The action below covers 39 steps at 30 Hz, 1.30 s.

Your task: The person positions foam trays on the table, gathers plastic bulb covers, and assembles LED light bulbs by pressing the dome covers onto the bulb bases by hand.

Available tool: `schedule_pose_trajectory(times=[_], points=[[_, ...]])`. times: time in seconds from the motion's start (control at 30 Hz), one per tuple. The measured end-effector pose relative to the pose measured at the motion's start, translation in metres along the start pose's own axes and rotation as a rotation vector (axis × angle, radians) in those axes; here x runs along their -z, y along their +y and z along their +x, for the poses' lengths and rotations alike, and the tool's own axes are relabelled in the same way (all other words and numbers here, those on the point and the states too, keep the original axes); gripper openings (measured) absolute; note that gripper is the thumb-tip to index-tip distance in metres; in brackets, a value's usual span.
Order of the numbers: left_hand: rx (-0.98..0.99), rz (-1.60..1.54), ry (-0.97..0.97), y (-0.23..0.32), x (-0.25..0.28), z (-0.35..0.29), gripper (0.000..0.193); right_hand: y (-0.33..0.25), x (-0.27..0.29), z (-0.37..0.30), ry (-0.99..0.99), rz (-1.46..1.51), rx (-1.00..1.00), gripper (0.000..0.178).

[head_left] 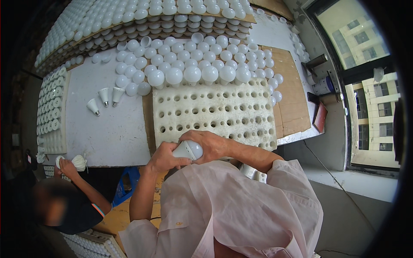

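In front of my chest I hold a white light bulb tilted, its round dome toward my right. My left hand is closed round the body end, the thumb along its lower side. My right hand wraps over the dome end from above and the right. Just beyond my hands lies a white foam tray with rows of holes, mostly unfilled. Along its far edge, several bulbs with domes stand upright.
Loose white domes crowd the table behind the tray; stacked boards of domes rise beyond. Three domeless bulb bodies lie left, near another filled foam tray. At far left a co-worker's hand holds a white bundle. A window is right.
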<state>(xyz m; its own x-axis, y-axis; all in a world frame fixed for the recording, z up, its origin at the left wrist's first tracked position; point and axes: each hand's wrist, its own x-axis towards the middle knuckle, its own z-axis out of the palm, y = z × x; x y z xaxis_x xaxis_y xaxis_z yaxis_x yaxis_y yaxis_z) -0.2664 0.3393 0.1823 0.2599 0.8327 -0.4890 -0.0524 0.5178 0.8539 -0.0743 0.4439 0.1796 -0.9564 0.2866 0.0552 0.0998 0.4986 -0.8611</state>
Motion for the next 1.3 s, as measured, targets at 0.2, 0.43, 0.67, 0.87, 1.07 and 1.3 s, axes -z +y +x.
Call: schedule_pose_trajectory(times=[0.2,0.43,0.67,0.87,1.07,1.3], points=[[0.02,0.125,-0.017,0.007,0.0,-0.004,0.038,-0.002,-0.01,0.003,0.136,0.117,0.28,0.064],[-0.091,0.151,-0.07,0.023,-0.006,0.001,0.042,0.003,-0.015,-0.004,0.283,0.204,0.324,0.053],[0.215,-0.295,-0.176,0.01,-0.008,0.043,0.031,0.016,0.012,-0.014,0.311,0.307,-0.044,0.059],[0.122,-0.506,-0.013,-0.018,-0.027,0.093,0.049,0.075,0.061,-0.066,0.705,0.257,-0.358,0.063],[0.155,-0.365,0.257,-0.041,-0.045,0.109,0.036,0.179,0.217,-0.13,1.219,-0.627,-0.308,0.061],[0.13,-0.229,0.462,-0.051,-0.06,0.115,0.03,0.234,0.252,-0.125,0.822,-0.448,-0.42,0.069]])
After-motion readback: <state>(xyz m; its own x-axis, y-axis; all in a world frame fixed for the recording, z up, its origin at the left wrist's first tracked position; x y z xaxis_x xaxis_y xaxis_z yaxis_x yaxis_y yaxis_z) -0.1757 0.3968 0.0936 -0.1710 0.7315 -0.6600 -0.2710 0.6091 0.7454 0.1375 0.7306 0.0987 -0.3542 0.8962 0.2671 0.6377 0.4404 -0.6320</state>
